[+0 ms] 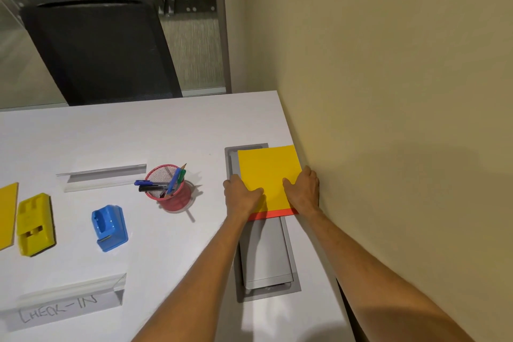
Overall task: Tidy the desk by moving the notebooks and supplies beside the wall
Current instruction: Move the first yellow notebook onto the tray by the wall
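A yellow notebook point(268, 172) lies on top of a red-orange one point(273, 214), whose edge shows at the near side. The pair rests over the grey cable hatch point(263, 255), right beside the wall point(388, 119). My left hand point(241, 197) grips the pair's left edge and my right hand point(303, 191) grips the right edge, against the wall. Further left stand a red mesh pen cup point(173, 191) with pens, a blue tape dispenser point(109, 228), a yellow stapler-like tool point(35, 223) and another yellow notebook point(7, 214) at the frame's left edge.
Two clear acrylic sign holders sit on the white desk point(166, 133): one at the back point(101, 176), one reading CHECK-IN point(66, 302) at the front left. A black chair point(97, 50) stands behind the desk's far edge.
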`<move>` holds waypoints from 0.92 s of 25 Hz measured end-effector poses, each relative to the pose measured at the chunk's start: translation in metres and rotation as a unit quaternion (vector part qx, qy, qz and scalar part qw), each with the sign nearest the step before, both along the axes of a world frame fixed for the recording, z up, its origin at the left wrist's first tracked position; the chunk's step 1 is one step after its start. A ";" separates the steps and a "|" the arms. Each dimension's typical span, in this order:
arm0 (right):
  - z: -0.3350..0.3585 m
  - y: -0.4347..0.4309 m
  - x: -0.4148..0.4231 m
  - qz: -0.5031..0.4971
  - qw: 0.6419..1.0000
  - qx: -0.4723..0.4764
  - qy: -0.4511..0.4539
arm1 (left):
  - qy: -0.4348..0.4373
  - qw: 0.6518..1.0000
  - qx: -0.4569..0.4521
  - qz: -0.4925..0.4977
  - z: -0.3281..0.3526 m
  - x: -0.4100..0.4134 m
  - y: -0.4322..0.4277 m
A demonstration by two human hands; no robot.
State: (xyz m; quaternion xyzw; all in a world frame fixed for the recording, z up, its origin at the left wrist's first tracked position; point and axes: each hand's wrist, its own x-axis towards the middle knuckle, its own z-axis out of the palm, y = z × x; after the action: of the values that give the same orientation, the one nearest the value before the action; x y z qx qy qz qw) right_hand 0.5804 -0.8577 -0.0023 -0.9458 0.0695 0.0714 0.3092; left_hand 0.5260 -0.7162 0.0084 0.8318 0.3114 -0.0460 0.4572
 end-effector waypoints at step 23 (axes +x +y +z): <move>0.187 0.067 -0.199 0.127 0.958 -0.119 -0.228 | -0.167 0.871 0.405 -0.221 0.176 -0.191 0.066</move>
State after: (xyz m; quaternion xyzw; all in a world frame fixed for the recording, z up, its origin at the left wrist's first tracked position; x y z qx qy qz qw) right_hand 0.3812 -0.7902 0.1850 -0.9678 -0.1155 -0.1167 0.1907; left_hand 0.3354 -0.6497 0.1846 0.9864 0.0300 0.1244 0.1030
